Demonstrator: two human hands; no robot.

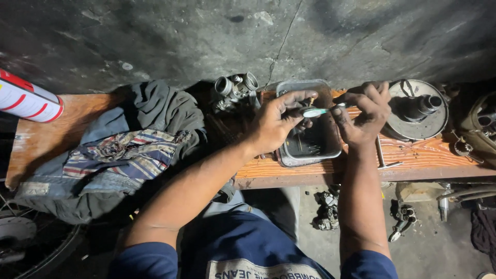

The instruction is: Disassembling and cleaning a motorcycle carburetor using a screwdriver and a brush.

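Single view only: head-worn camera, looking steeply down over wearer's own forearms. Faces forward toward wooden worktop (413,155) and dark cracked wall (258,36) behind it. Close range: hands near frame centre, wearer's lap at bottom edge, floor (439,248) visible below worktop. No second view to overlap.

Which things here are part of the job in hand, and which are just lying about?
In use:
left hand holding the toothbrush
right hand pinching a small part, too small to identify
metal tray under both hands

Lying about:
carburetor
pile of rags
spray can
round metal cover
parts on the floor
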